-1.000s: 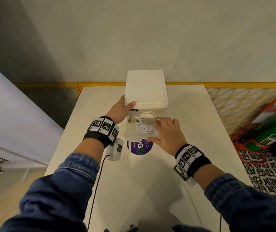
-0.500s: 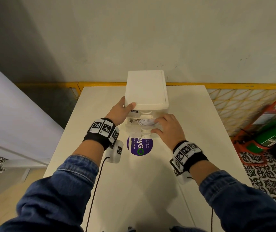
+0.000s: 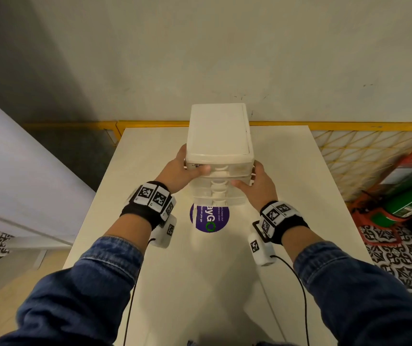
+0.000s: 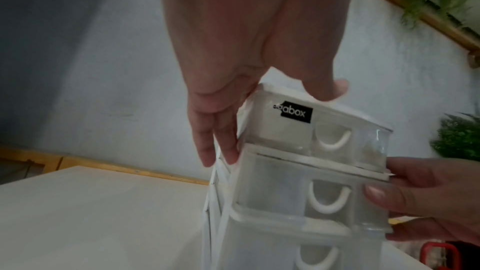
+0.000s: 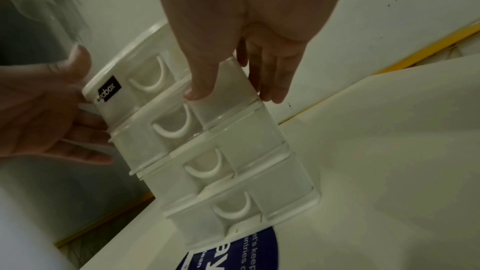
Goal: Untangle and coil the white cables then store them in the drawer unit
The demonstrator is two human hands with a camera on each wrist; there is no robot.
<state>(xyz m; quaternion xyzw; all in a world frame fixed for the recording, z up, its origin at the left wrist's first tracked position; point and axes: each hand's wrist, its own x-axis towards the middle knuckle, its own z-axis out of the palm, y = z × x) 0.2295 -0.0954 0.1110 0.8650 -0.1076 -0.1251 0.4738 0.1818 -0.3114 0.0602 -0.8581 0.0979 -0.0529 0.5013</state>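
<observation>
1. Two hands clasp a small white drawer unit (image 3: 219, 156) that stands on a pale table (image 3: 200, 283), at about twelve o'clock from the person and close to the far edge by the wall.
2. The left hand (image 3: 178, 174) wraps the unit's left front corner at nine o'clock, thumb on the top drawer's face and fingers down the side wall.
3. The right hand (image 3: 256, 186) wraps the right front corner at three o'clock, thumb on the second drawer's front and fingers behind the side wall.
4. All four drawer fronts sit flush in the wrist views, so every drawer looks shut; no drawer is pulled out.
5. The white cables are not visible anywhere now. Judging by the task, they likely lie inside one of the frosted drawers, but the plastic is too cloudy to confirm which.
6. A round purple sticker (image 3: 210, 218) lies on the table at six o'clock from the unit, partly under its base.
7. Risk: the unit is tall, narrow and looks light. A push high on its corners could tip it backward toward twelve o'clock, or slide it off the far edge.
8. Risk: squeezing the thin walls unevenly could twist the frame and let a drawer slip forward, spilling a coil.
9. Risk: if a cable loop is caught at a drawer's lip, that drawer may spring back open.
</observation>
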